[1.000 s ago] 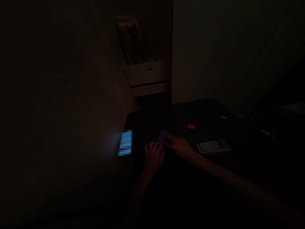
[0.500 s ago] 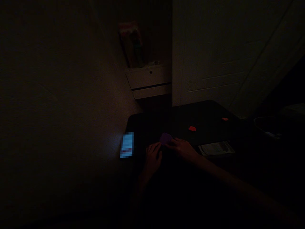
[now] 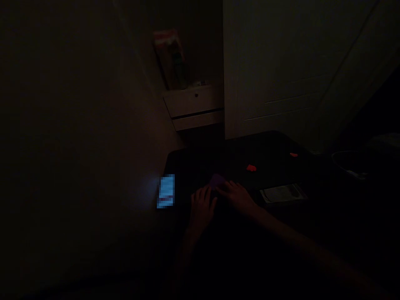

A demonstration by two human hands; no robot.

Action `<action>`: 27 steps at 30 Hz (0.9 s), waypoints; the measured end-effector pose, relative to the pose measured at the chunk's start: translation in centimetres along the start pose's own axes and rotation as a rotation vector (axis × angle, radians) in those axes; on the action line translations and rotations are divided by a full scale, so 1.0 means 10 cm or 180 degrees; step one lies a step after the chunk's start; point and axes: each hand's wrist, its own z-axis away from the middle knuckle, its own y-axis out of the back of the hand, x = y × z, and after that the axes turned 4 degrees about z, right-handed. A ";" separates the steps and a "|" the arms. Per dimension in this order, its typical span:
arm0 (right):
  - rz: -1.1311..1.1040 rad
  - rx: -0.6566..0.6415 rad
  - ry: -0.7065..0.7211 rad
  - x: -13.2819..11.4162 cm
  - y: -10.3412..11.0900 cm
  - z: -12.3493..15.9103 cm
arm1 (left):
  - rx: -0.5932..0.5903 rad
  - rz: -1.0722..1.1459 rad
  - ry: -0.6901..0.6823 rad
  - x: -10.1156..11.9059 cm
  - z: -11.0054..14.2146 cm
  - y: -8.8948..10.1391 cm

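A small flat purple piece [image 3: 216, 181], perhaps folded paper, lies on the dark table [image 3: 200, 160] in front of me. My right hand [image 3: 236, 196] has its fingers closed at the piece's right edge. To the lower left of it, my left hand [image 3: 202, 205] rests with its fingers stretched out and slightly apart, fingertips close to the piece's edge. Whether they touch it is too dark to tell. Farther right on the table are a crumpled red piece [image 3: 251, 168] and a smaller red piece [image 3: 293, 154].
A lit, pixelated screen [image 3: 166, 191] is at the table's left edge, beside the wall [image 3: 93, 146]. A pale packet or booklet [image 3: 283, 194] lies right of my right forearm. Behind stand a drawer unit [image 3: 196, 104] and a door-like panel [image 3: 275, 75].
My left hand's fingers have spread and its thumb has moved away from the purple piece. My right hand has stayed at the piece. The picture has become darker.
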 end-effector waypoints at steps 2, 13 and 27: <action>0.0030 -0.0002 -0.0002 -0.01 0.00 0.01 | -0.0024 -0.0068 -0.0019 0.01 -0.01 0.03; -0.0128 -0.0102 -0.0032 -0.02 0.06 -0.04 | 0.0029 -0.0448 0.0195 0.07 -0.04 -0.01; -0.0256 -0.0207 -0.0084 -0.04 0.12 -0.39 | 0.0076 -0.0428 0.0097 0.06 0.01 -0.05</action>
